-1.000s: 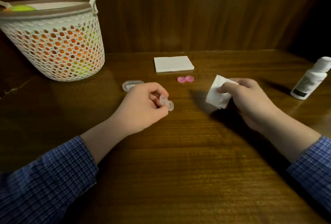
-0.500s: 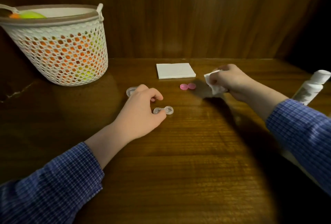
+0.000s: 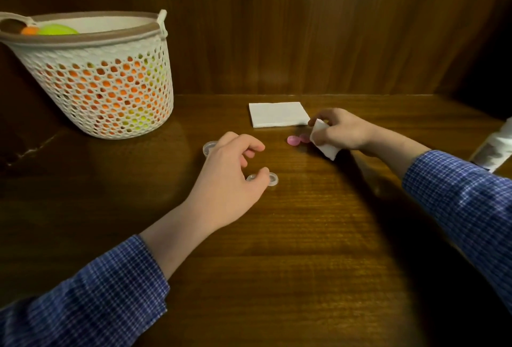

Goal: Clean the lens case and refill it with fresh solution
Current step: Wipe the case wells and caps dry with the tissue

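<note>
Clear lens case (image 3: 263, 179) lies flat on the surface (image 3: 318, 235), long axis 9-to-3, at about 2 o'clock of the left hand (image 3: 230, 177). Left fingers loosely curled, thumb tip touching the case, not gripping it. Right hand (image 3: 342, 133) pinches a tissue (image 3: 322, 138) beside the pink caps (image 3: 297, 139), at 1 o'clock from the case. Left is nearer the case. Versus a second ago: case set down from the left fingers, right hand moved toward the caps.

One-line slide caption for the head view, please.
Left hand rests over the clear lens case on the table; right hand grips a tissue beside the pink caps.
</note>
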`<control>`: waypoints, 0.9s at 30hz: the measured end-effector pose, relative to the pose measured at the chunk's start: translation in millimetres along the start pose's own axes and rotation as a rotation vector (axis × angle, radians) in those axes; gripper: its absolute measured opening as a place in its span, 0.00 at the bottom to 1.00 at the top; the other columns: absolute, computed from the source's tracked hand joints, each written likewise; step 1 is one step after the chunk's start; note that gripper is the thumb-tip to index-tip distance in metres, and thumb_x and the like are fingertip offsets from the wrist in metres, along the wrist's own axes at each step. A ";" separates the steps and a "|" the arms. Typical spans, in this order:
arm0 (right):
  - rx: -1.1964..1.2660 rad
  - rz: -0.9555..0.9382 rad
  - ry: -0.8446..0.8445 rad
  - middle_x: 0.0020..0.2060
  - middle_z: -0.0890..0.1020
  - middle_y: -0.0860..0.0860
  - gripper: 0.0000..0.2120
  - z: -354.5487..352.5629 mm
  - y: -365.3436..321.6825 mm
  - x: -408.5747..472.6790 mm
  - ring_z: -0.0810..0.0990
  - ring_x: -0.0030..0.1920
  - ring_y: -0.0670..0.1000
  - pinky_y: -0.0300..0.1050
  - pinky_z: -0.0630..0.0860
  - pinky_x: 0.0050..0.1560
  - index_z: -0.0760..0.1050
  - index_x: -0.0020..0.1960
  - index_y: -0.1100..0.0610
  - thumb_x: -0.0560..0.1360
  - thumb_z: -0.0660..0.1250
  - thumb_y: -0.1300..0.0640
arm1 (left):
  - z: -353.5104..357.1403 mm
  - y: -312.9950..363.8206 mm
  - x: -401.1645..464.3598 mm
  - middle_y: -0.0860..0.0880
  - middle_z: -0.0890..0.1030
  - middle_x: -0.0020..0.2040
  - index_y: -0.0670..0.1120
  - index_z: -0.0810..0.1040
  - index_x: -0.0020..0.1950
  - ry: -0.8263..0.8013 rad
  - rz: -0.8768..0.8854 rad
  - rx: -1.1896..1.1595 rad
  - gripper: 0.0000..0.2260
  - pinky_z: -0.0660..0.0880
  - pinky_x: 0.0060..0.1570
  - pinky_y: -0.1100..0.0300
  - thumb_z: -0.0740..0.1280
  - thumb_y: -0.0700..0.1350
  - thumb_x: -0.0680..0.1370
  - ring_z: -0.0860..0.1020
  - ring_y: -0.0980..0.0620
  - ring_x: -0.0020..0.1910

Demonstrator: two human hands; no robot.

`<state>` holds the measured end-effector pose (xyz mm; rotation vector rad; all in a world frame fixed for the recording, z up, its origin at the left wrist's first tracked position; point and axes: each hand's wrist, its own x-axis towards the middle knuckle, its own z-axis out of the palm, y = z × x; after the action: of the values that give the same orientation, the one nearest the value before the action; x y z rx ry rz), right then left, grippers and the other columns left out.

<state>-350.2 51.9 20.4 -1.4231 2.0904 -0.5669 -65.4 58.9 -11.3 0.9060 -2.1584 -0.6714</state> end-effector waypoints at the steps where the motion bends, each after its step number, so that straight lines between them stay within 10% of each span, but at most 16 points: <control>1: -0.004 -0.011 -0.012 0.62 0.72 0.51 0.34 -1.0 1.0 0.4 0.74 0.55 0.51 0.40 0.72 0.41 0.68 0.74 0.53 0.70 0.73 0.49 | 0.0 0.1 0.1 0.62 0.73 0.54 0.57 0.77 0.62 0.002 0.002 -0.003 0.15 0.73 0.41 0.76 0.74 0.47 0.77 0.74 0.65 0.52; 8: -0.119 -0.091 -0.016 0.60 0.73 0.46 0.24 5.8 2.0 7.6 0.73 0.57 0.49 0.41 0.73 0.51 0.74 0.68 0.48 0.75 0.75 0.45 | 0.2 1.3 -0.2 0.64 0.73 0.52 0.58 0.76 0.62 -0.015 -0.001 -0.019 0.16 0.74 0.41 0.76 0.74 0.47 0.77 0.75 0.65 0.52; 20: -0.261 -0.207 0.127 0.47 0.83 0.46 0.04 7.7 9.3 -30.4 0.80 0.45 0.45 0.38 0.74 0.37 0.79 0.45 0.43 0.76 0.74 0.48 | -1.0 8.0 -2.7 0.60 0.77 0.49 0.54 0.79 0.60 0.016 -0.002 -0.053 0.13 0.76 0.41 0.71 0.73 0.43 0.77 0.77 0.63 0.48; 27: 0.147 -0.654 0.153 0.48 0.84 0.32 0.08 30.0 -5.0 -136.7 0.81 0.51 0.31 0.24 0.73 0.46 0.83 0.53 0.48 0.75 0.75 0.49 | -6.8 34.5 -9.4 0.47 0.85 0.46 0.46 0.86 0.56 -0.415 -0.437 -0.878 0.10 0.75 0.35 0.63 0.68 0.48 0.79 0.80 0.53 0.41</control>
<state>-287.1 176.7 27.7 -2.0227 1.6116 -1.0840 -69.3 86.3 12.4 0.7673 -1.6650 -1.9633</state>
